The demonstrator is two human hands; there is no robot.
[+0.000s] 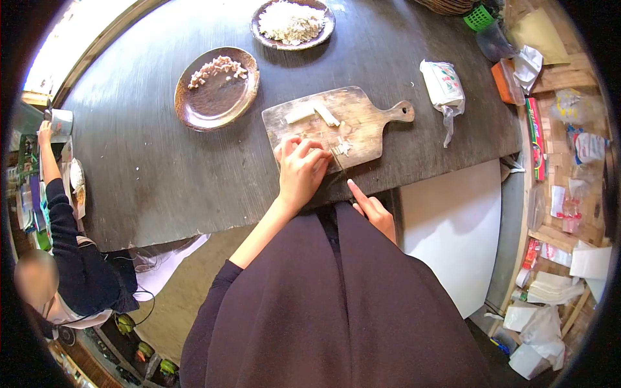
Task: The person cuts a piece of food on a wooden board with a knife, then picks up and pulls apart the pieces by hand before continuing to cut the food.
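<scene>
A wooden cutting board [369, 126] with a handle lies on the dark table. Pale white sticks [300, 115] rest on its upper part, and small cut bits [343, 147] lie near its middle. My left hand [301, 169] presses down at the board's near left side with curled fingers; what sits under the fingertips is hidden. In my right hand [374, 210] is a knife [339, 164], its thin dark blade pointing at the board beside my left fingers. My right index finger stretches along the knife, and its handle is mostly hidden.
A brown plate [213, 111] holds small pinkish pieces; a second plate [275, 43] carries a pale shredded heap. Right of the board lies a white plastic packet [444, 87]. Another person [81, 246] reaches across the table's left end. Packages line the right shelf [550, 226].
</scene>
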